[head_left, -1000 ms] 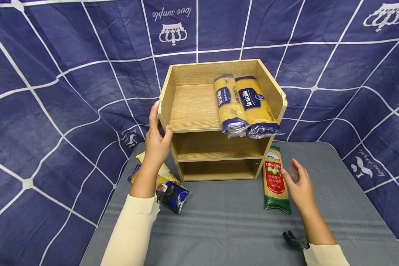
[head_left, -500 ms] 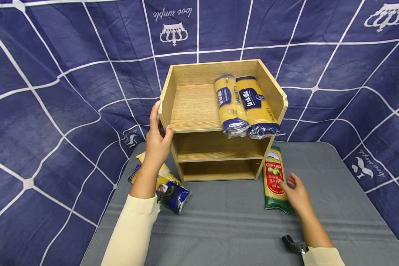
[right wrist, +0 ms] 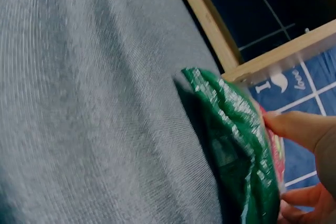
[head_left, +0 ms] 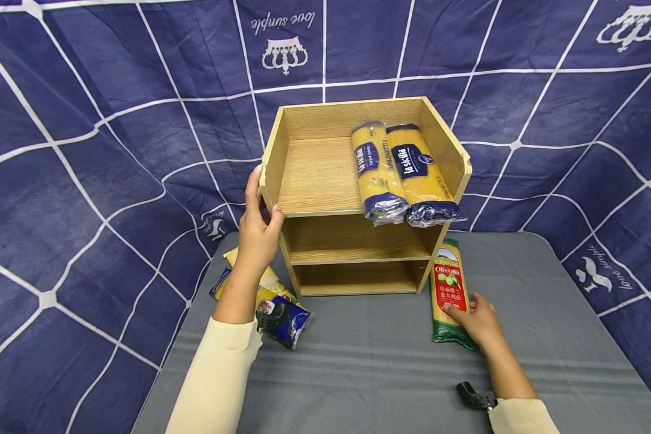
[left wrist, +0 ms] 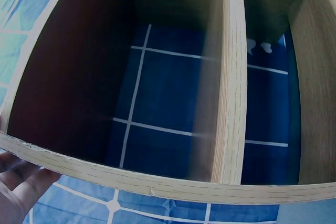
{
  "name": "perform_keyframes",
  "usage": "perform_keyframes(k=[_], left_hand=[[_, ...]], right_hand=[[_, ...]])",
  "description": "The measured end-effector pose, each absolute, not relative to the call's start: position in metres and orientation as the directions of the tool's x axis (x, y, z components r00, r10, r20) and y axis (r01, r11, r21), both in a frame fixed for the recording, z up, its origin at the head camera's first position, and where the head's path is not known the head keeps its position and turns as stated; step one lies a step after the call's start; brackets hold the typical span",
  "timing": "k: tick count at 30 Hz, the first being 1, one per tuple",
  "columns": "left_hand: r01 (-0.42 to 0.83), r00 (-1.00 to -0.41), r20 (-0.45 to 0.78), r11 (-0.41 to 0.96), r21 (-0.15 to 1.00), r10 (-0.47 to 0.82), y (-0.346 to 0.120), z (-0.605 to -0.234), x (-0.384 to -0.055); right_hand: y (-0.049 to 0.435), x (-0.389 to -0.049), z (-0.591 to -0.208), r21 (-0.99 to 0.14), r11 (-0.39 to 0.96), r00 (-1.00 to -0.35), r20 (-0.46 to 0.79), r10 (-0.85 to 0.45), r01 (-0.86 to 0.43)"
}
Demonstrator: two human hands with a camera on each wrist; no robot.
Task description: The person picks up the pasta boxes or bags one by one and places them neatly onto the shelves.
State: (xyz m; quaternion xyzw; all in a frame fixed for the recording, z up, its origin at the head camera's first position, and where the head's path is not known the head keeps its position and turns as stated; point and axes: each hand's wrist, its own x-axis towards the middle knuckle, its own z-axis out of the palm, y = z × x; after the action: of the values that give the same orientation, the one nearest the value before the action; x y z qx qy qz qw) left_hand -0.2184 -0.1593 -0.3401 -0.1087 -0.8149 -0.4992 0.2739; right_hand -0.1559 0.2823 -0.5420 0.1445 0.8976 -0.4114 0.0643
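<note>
My left hand [head_left: 259, 235] grips the upper left side panel of a small wooden shelf [head_left: 320, 175], thumb at its front edge and fingers along the outside. In the left wrist view, fingertips [left wrist: 37, 182] show at the panel's rim. A pack of spaghetti [head_left: 449, 286] with a red Olivoila label and green ends lies flat beside the shelf's right side. My right hand [head_left: 480, 322] pinches its right edge, the thumb over the label. The right wrist view shows the pack's crinkled green end [right wrist: 241, 135], the thumb on one face and fingers at the edge.
Two yellow spaghetti packs, one left [head_left: 377, 166] and one right [head_left: 415, 166], lie on the shelf's top level, ends jutting over its front. Two more packs, one yellow [head_left: 273, 282] and one blue-ended [head_left: 292, 322], lie left, partly behind my left arm. Blue cloth [head_left: 157, 78] hangs around the grey table [head_left: 358, 361].
My right hand has moved left and down from beside the Olivoila spaghetti pack, and its thumb and fingers have closed on the pack's edge. The left hand stays on the shelf.
</note>
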Motion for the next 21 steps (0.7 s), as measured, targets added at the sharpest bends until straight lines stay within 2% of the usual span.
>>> perform_keyframes(k=[7,21], left_hand=[[0.449,-0.827,0.555,0.486,0.75,-0.093,-0.161,-0.34,-0.218],[0.44,-0.83,0.549,0.488,0.754,-0.098,-0.16,-0.339,-0.217]], right_hand=[[0.288,-0.158,-0.543,-0.68,0.66,-0.947,-0.264,0.185,0.319],[0.296,-0.158,-0.535,-0.758,0.535,-0.921,-0.372,0.117,0.374]])
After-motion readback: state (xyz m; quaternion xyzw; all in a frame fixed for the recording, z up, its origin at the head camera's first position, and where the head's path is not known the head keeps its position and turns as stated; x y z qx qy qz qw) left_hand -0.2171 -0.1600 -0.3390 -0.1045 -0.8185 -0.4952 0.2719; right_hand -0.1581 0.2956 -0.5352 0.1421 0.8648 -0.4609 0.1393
